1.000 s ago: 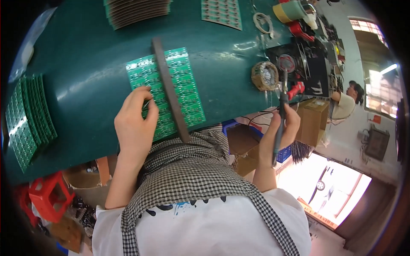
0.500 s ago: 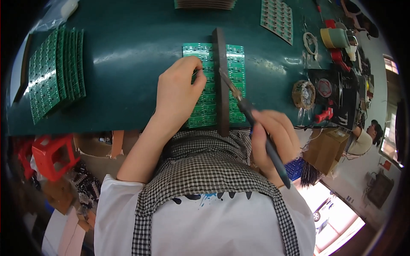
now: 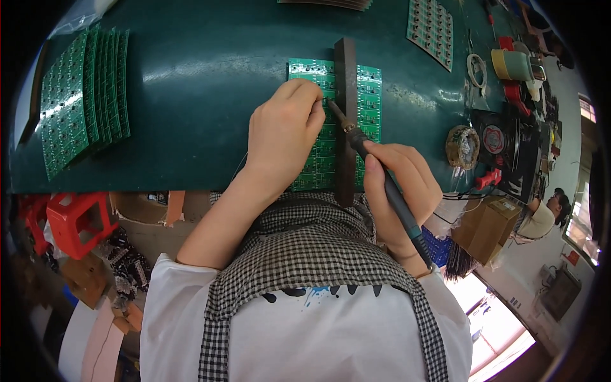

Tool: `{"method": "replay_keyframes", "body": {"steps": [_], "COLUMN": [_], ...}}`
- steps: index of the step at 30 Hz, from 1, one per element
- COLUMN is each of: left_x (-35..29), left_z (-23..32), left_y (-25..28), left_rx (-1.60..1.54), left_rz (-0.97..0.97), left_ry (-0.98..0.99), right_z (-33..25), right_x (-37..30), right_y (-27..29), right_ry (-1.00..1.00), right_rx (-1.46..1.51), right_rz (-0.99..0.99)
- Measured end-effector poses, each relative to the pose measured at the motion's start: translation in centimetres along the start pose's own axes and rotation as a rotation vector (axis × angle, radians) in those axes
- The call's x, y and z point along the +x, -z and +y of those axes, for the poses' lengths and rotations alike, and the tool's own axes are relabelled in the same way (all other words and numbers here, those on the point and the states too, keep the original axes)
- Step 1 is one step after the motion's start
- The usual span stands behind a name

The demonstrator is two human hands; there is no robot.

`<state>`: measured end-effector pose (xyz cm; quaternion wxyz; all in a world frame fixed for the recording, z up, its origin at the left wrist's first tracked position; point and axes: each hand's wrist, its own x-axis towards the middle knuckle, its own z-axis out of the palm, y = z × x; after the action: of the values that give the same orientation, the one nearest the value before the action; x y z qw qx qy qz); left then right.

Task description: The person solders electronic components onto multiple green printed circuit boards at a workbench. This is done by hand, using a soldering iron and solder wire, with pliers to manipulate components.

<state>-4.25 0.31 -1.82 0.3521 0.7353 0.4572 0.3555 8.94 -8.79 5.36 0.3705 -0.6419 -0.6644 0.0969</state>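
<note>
Dk-green tabletop (image 3: 197,127): R hand (image 3: 412,181) grips blk pencil-shaped soldering iron (image 3: 398,205), tip over green rectangular PCB panel (image 3: 325,151), L of that hand; L hand (image 3: 282,127) curled over panel's L edge, contents can't tell. Dk-brown straight bar (image 3: 345,73) crosses panel; tiny markings unreadable.

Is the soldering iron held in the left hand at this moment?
No, the right hand grips the soldering iron, while the left hand is at the green circuit board.

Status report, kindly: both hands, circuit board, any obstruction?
Right hand holds soldering iron, tip over green circuit board. Left hand over board's left side, grip unclear. Dark bar lies across board, beneath iron.
</note>
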Motion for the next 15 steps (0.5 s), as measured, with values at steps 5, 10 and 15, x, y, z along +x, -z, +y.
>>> {"method": "replay_keyframes", "body": {"steps": [5,10,15], "left_x": [0.0,-1.3,-2.1], "left_z": [0.4,1.5,0.5], "left_y": [0.3,1.1,0.4], "left_rx": [-0.007,-0.060,-0.033], "left_rz": [-0.011,-0.021,-0.025], "left_ry": [0.028,0.014,0.006], "right_z": [-0.9,-1.3,-1.4], "right_x": [-0.3,-1.0,-1.2], "right_y": [0.3,1.1,1.2], "right_ry": [-0.012,0.002,-0.040], "right_rx": [-0.042,-0.090,-0.049], "right_rz": [0.001,-0.010,-0.027]}}
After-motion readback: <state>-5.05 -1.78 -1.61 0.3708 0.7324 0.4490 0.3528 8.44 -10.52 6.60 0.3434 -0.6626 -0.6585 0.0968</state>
